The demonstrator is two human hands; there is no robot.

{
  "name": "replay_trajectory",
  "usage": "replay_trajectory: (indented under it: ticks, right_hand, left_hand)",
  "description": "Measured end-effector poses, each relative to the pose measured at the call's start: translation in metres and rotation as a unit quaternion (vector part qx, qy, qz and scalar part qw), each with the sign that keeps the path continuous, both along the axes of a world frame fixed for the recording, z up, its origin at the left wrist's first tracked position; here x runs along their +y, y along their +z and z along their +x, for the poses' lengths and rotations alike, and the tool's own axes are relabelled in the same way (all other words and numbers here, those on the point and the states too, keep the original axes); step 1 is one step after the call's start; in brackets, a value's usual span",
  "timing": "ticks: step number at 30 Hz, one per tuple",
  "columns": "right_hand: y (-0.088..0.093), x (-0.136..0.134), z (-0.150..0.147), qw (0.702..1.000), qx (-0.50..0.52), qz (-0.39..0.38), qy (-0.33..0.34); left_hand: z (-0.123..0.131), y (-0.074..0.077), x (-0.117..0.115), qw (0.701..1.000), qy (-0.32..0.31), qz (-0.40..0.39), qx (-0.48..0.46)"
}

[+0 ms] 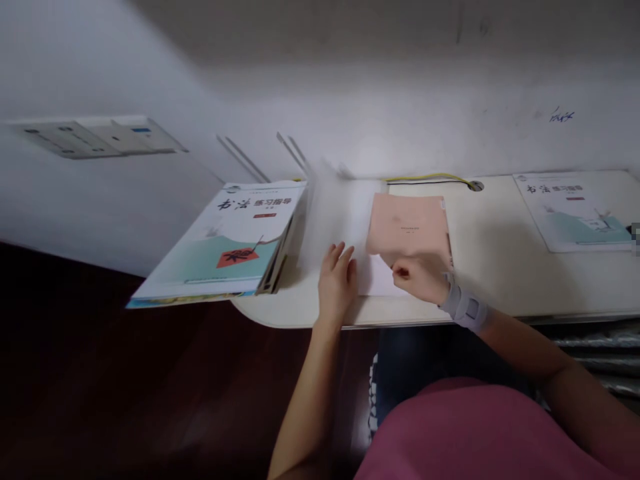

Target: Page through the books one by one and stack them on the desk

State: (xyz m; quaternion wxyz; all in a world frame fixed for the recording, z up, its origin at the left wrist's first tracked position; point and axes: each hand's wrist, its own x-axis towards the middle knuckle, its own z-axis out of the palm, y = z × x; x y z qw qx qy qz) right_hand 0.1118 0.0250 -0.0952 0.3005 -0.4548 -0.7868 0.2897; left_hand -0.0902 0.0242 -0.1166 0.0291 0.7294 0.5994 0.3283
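An open booklet lies on the white desk in front of me, with a blurred white leaf [327,207] at its left and a salmon-pink page [410,223] at its right. My left hand [337,277] rests by the lower part of the white leaf, its fingers apart and nothing visible in them. Curled closed, my right hand [420,277] is at the lower edge of the pink page, which bends up towards the fingers. The fingertips are partly hidden. A pale band is around the right wrist.
A stack of calligraphy workbooks [220,243] juts over the desk's left end. Another workbook [575,210] lies flat at the right. Cables [430,177] run along the wall to a round desk hole [476,186]. A socket panel [100,137] is on the left wall.
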Motion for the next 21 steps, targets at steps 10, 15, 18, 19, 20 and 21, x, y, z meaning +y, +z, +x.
replay_trajectory:
  ticks: [10,15,18,19,20,21]
  right_hand:
    - [-0.015,-0.054,0.127,0.991,0.051,-0.015,-0.122]
    - [-0.024,-0.083,0.193,0.918,-0.339,0.083,-0.19]
    - [-0.031,-0.093,0.206,0.894,-0.407,0.09,-0.166]
    - [-0.032,-0.095,0.208,0.891,-0.415,0.091,-0.159]
    - [-0.033,-0.095,0.208,0.89,-0.419,0.092,-0.154]
    - [-0.033,-0.095,0.209,0.89,-0.42,0.093,-0.15]
  left_hand:
    - [0.17,0.03,-0.025,0.943,-0.295,-0.096,0.119]
    - [0.199,0.005,-0.025,0.924,-0.316,-0.099,0.193]
    - [0.207,-0.005,-0.029,0.917,-0.322,-0.103,0.211]
    - [0.209,-0.007,-0.029,0.916,-0.322,-0.104,0.215]
    - [0.211,-0.009,-0.03,0.915,-0.322,-0.105,0.219]
    - [0.213,-0.01,-0.03,0.914,-0.322,-0.105,0.222]
